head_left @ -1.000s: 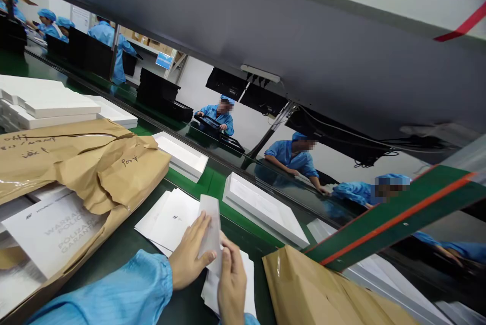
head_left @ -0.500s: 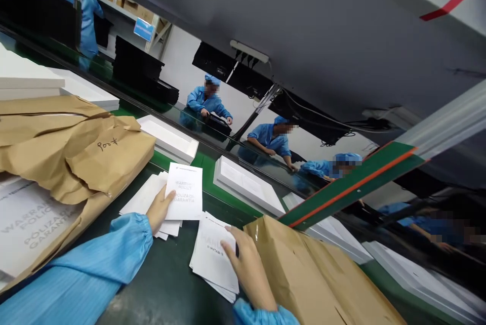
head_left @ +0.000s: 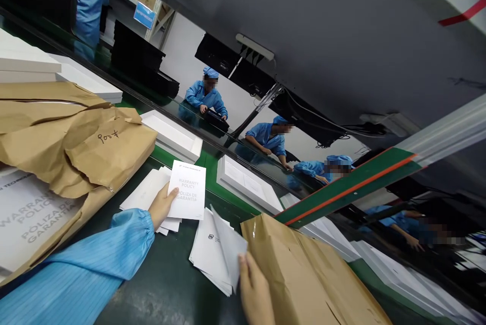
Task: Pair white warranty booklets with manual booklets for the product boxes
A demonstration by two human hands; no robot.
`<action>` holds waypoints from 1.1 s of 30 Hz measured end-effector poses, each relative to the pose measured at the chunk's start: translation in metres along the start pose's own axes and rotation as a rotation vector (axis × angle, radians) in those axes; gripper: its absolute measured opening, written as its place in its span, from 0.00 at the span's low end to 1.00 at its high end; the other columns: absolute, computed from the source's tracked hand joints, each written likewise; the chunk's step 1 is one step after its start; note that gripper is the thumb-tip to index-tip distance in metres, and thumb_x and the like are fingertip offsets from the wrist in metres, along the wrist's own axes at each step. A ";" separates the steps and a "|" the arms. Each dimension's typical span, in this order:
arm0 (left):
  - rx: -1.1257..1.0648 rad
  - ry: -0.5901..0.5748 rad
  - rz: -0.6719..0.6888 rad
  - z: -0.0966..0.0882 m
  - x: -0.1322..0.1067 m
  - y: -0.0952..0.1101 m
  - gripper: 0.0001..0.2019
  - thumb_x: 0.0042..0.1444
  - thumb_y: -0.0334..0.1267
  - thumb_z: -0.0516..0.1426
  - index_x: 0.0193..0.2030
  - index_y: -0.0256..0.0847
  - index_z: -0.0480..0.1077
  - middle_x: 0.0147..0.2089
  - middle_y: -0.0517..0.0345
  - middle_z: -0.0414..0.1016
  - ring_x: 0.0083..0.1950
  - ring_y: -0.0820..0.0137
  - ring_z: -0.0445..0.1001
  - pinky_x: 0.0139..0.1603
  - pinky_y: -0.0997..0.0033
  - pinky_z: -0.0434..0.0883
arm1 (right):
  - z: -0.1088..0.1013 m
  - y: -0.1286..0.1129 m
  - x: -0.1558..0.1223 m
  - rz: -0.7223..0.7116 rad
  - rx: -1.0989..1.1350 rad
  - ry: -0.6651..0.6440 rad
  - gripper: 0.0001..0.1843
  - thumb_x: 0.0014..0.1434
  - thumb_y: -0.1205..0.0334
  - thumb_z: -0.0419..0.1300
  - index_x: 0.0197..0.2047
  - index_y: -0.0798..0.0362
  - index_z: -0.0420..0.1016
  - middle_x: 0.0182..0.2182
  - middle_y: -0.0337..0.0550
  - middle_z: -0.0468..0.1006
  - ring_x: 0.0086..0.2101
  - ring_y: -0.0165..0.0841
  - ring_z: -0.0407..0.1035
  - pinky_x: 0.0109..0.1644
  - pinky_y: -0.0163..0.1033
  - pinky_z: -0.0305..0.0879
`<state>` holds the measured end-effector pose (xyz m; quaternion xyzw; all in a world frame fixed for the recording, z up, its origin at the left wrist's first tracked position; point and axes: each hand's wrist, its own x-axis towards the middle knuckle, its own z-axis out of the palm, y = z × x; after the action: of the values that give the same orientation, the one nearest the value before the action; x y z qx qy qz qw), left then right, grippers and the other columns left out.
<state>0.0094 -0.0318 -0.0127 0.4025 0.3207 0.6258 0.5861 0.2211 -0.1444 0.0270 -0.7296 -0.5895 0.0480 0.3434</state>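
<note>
Head camera view, tilted, looking down at a smooth dark green worktop (head_left: 152,289) with a dull sheen. The left hand (head_left: 161,207), in a loose, crinkled blue sleeve (head_left: 94,256), is closed on the left edge of a warranty booklet (head_left: 187,191), thumb flat on top and fingers hidden beneath. The booklet is a crisp, matte white rectangle printed in pale grey, "WARRANTY POLICY", held face up over the right side of a fanned pile of white papers (head_left: 142,193). The right hand (head_left: 255,284) has its thumb and forefinger pinched together on the near edge of a thin, greyish-white leaflet (head_left: 231,244), which stands tilted over a second, uneven stack of papers (head_left: 207,251) with a small dark emblem on top.

To the left lies a torn, deeply creased brown paper parcel (head_left: 102,140), handwritten in dark ink; its opening shows larger-looking sheets (head_left: 34,221) with the same warranty wording. To the right, just beside the leaflet, is a stiffer brown paper package (head_left: 304,274) with sharp folds. Beyond, on a bright green strip (head_left: 208,175), sit shallow white rectangular trays (head_left: 174,137). A slanting metal post (head_left: 360,188) wears a green band striped orange. In the background, co-workers (head_left: 207,94) wear blue smocks and caps.
</note>
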 end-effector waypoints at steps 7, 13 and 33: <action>-0.127 -0.107 -0.037 0.002 -0.002 0.005 0.23 0.49 0.44 0.48 0.51 0.37 0.54 0.51 0.50 0.61 0.51 0.65 0.61 0.52 0.65 0.56 | 0.027 -0.048 0.034 -0.279 -0.007 0.280 0.22 0.55 0.57 0.38 0.48 0.59 0.60 0.43 0.54 0.66 0.43 0.39 0.59 0.44 0.44 0.56; -0.280 -0.262 -0.066 0.006 -0.006 0.014 0.24 0.47 0.39 0.52 0.51 0.38 0.52 0.51 0.48 0.61 0.49 0.64 0.63 0.48 0.63 0.61 | 0.086 -0.077 0.034 -0.634 -0.174 -0.014 0.19 0.54 0.63 0.44 0.50 0.51 0.58 0.48 0.49 0.61 0.47 0.40 0.53 0.48 0.51 0.51; 0.024 -0.271 -0.230 0.009 -0.014 0.018 0.24 0.42 0.45 0.53 0.46 0.37 0.57 0.38 0.51 0.71 0.36 0.66 0.69 0.34 0.70 0.66 | 0.070 -0.042 0.047 0.206 1.147 -0.386 0.19 0.47 0.51 0.53 0.35 0.59 0.63 0.20 0.41 0.70 0.12 0.21 0.56 0.12 0.27 0.46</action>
<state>0.0089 -0.0483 0.0055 0.4509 0.2900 0.4909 0.6868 0.1668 -0.0687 0.0132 -0.4600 -0.4478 0.5218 0.5618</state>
